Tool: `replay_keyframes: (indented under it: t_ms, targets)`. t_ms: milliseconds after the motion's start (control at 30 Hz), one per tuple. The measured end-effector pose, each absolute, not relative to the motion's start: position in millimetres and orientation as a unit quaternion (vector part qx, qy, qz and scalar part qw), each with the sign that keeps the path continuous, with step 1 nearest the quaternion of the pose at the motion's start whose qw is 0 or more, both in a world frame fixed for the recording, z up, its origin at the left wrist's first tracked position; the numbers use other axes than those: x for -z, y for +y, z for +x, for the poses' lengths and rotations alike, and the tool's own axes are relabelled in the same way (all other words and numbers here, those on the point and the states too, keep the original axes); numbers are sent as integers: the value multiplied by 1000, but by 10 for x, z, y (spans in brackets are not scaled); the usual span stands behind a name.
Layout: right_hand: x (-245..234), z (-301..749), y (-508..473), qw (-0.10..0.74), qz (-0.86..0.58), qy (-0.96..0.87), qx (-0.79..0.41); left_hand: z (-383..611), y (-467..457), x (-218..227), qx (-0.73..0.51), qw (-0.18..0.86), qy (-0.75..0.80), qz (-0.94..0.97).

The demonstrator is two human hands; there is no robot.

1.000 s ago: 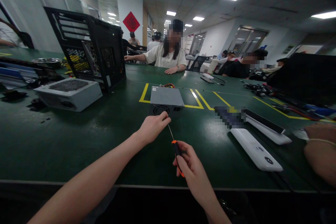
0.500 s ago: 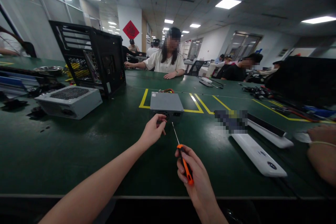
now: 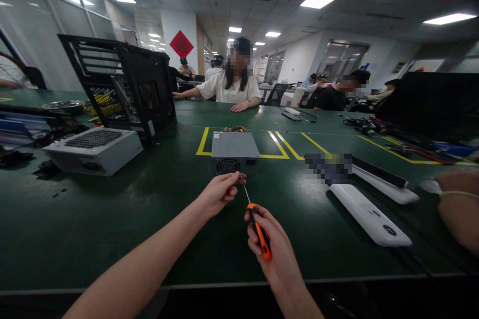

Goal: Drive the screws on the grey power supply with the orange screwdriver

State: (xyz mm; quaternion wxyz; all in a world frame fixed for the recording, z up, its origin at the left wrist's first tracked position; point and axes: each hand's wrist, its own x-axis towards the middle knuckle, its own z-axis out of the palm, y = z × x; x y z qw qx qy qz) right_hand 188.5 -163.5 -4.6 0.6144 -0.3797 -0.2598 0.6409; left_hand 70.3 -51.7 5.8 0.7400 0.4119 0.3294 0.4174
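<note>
In my right hand (image 3: 279,246) is a screwdriver (image 3: 258,232) with an orange and black handle, its thin shaft pointing forward and slightly left. My left hand (image 3: 219,193) is closed in a pinch at the screwdriver's tip. Whatever its fingertips hold there is too small to make out. Just beyond both hands, a grey computer power supply (image 3: 235,144) sits on the green table (image 3: 179,254). Its round fan grille and power socket face me, and coloured wires show behind it.
To the left stand an open black computer case (image 3: 144,92) and a second power supply (image 3: 93,152) with a mesh top. White devices (image 3: 368,214) lie at the right, near another person's hand (image 3: 458,184). Opposite, a person in a white top (image 3: 235,90) rests one hand on the table.
My left hand has drawn back from the power supply's fan side and now pinches at the screwdriver's tip. My right hand and the screwdriver have shifted slightly left. The view has turned a little.
</note>
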Motion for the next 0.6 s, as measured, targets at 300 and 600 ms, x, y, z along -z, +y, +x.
replay_keyframes:
  t_ms: [300, 600]
  targets:
    - [-1, 1917, -1711, 595, -411, -269, -636, 614, -503, -164, -414, 698, 305, 498]
    - [49, 2060, -1840, 562, -501, -385, -534, 494, -551, -333, -343, 598, 305, 657]
